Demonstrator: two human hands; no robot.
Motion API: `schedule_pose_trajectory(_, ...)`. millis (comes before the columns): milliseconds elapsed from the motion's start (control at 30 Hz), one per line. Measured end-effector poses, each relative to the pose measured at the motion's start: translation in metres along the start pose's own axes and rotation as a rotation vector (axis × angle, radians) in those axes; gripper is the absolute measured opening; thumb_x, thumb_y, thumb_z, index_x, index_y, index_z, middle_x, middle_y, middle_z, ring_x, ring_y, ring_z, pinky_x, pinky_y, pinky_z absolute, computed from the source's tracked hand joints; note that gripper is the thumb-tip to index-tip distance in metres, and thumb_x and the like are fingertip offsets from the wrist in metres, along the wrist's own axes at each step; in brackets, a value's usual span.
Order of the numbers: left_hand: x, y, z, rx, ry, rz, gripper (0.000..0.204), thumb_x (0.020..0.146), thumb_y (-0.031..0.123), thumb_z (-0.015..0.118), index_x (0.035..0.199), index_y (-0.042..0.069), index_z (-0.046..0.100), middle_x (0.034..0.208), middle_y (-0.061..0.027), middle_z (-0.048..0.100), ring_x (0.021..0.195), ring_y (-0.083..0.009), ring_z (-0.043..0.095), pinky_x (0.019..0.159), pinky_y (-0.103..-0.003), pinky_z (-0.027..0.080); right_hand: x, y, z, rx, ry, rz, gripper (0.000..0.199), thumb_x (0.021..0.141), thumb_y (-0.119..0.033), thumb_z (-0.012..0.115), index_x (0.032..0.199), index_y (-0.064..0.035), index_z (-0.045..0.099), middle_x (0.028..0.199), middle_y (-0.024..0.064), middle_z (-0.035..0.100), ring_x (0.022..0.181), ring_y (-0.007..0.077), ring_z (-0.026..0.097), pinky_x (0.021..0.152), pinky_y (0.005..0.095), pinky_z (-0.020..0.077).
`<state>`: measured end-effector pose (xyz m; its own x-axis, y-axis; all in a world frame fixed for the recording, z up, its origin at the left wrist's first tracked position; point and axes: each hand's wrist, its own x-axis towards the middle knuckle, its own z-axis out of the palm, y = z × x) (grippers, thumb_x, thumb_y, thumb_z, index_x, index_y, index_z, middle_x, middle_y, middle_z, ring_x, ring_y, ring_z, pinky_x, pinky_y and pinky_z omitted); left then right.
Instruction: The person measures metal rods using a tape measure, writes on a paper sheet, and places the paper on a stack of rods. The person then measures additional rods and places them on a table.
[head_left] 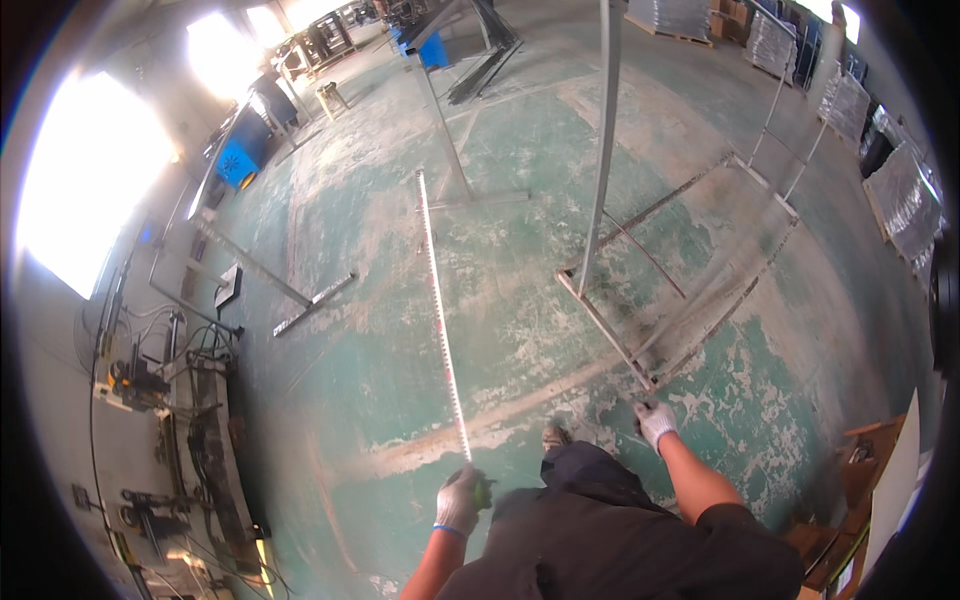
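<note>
My left hand (460, 503), in a white glove with a blue cuff edge, is closed around a green tape measure (483, 492). Its long white blade (440, 320) stretches forward from the hand, ending near the foot of a grey metal stand (450, 150). Out to the right, my right hand (656, 424) wears a similar glove, its fingers curled. Something small and dark shows at those fingers, too small to name. Just beyond that hand is the low foot bar (610, 335) of a tall metal post (603, 140).
The green floor (520, 340) is worn and patchy. Another post with a foot bar (315, 303) stands on the left, near machinery (140, 385) along the wall. Wrapped pallets (905, 200) line the right side. Cardboard (865, 470) lies at the lower right. A blue machine (240, 155) stands farther back.
</note>
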<state>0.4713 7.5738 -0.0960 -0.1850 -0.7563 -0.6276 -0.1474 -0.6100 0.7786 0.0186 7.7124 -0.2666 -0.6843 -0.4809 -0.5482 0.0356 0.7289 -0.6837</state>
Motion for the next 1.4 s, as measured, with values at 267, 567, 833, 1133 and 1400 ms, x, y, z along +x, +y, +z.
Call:
schedule_pose_trajectory(267,0.223,0.184,0.053,-0.070,-0.026,-0.122,0.034,0.108,0.033,0.067,0.106,-0.001,0.070,0.089,-0.0089,0.070,0.075,-0.0188,0.067,0.067,-0.032,0.054,0.158,-0.347,0.071,0.120,-0.172,-0.350,0.030,0.099,-0.034,0.073,0.104,-0.0041,0.077,0.081,0.0077,0.074,0.073,0.0158,0.069,0.075,0.0345,0.0562)
schedule_pose_trajectory(567,0.477,0.419,0.142,0.218,-0.237,-0.094,0.041,0.105,0.036,0.064,0.111,-0.004,0.075,0.098,-0.0089,0.074,0.094,-0.0180,0.068,0.085,-0.033,0.054,0.315,-0.519,0.085,0.415,0.027,-0.279,0.026,0.099,-0.028,0.072,0.102,-0.0025,0.075,0.082,0.0068,0.073,0.073,0.0161,0.066,0.070,0.0350,0.0535)
schedule_pose_trajectory(833,0.700,0.617,0.257,0.141,-0.331,-0.105,0.033,0.107,0.032,0.067,0.111,-0.001,0.069,0.091,-0.0102,0.070,0.073,-0.0189,0.066,0.062,-0.034,0.053,0.507,-0.549,0.106,0.465,0.351,-0.140,0.027,0.102,-0.027,0.073,0.104,-0.0005,0.075,0.079,0.0054,0.071,0.068,0.0147,0.063,0.062,0.0335,0.0521)
schedule_pose_trajectory(1133,0.889,0.789,0.419,-0.045,-0.297,-0.039,0.030,0.108,0.033,0.065,0.107,0.003,0.067,0.087,-0.0102,0.068,0.071,-0.0214,0.065,0.060,-0.037,0.053,0.784,-0.761,0.061,0.499,0.142,-0.151,0.029,0.101,-0.026,0.073,0.107,0.0023,0.072,0.082,0.0082,0.073,0.069,0.0171,0.067,0.066,0.0348,0.0539)
schedule_pose_trajectory(1400,1.049,0.917,0.553,-0.133,-0.294,0.003,0.032,0.111,0.033,0.061,0.104,0.003,0.066,0.084,-0.0111,0.067,0.068,-0.0232,0.064,0.058,-0.037,0.052,1.001,-1.044,-0.012,0.500,0.010,-0.471,0.023,0.101,-0.023,0.072,0.100,0.0003,0.071,0.075,0.0040,0.068,0.066,0.0131,0.062,0.062,0.0311,0.0512)
